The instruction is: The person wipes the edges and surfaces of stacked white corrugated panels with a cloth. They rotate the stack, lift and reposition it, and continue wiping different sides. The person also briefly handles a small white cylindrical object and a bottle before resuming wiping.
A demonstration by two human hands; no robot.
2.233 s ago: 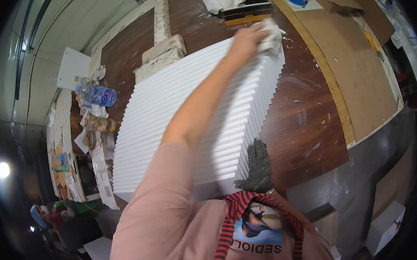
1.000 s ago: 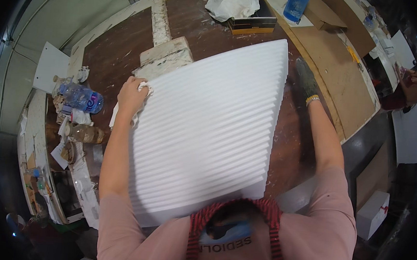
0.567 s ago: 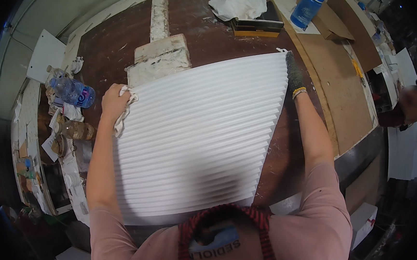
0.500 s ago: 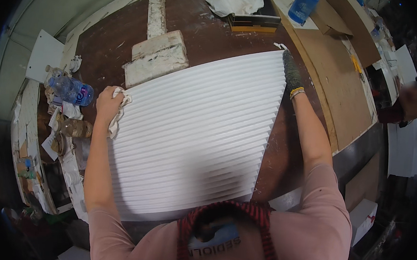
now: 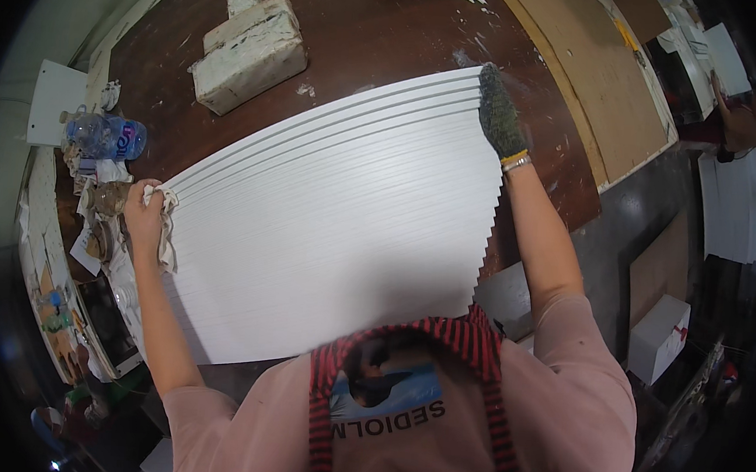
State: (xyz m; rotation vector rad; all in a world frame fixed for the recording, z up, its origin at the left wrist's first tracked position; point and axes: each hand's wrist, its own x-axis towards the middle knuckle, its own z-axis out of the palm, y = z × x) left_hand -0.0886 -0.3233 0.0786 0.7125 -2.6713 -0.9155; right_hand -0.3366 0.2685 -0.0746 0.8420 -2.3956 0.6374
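White flat panels [image 5: 345, 207] lie staggered on the brown table, overlapping like steps, with a jagged sawtooth right edge. At their far left corner my left hand [image 5: 143, 215] is closed on a crumpled off-white rag [image 5: 168, 230], its fingers bent over the panels' edge. My right hand [image 5: 500, 117] wears a dark grey-green knit work glove with a yellow cuff. It is closed on the far right corner of the panels, though its fingertips are partly hidden. The steps look wide along the far edge and very fine nearer my body.
A paint-stained block [image 5: 251, 52] with a long bar stands beyond the panels. Plastic bottles [image 5: 109, 136] and a brown jar [image 5: 109, 198] crowd the left side. Brown board [image 5: 596, 120] lies along the right. Another person [image 5: 736, 125] is at the far right.
The panels have come nearer my body, away from the block, with both hands still at their far corners. Their steps have become finer over most of the surface. The view has shifted too.
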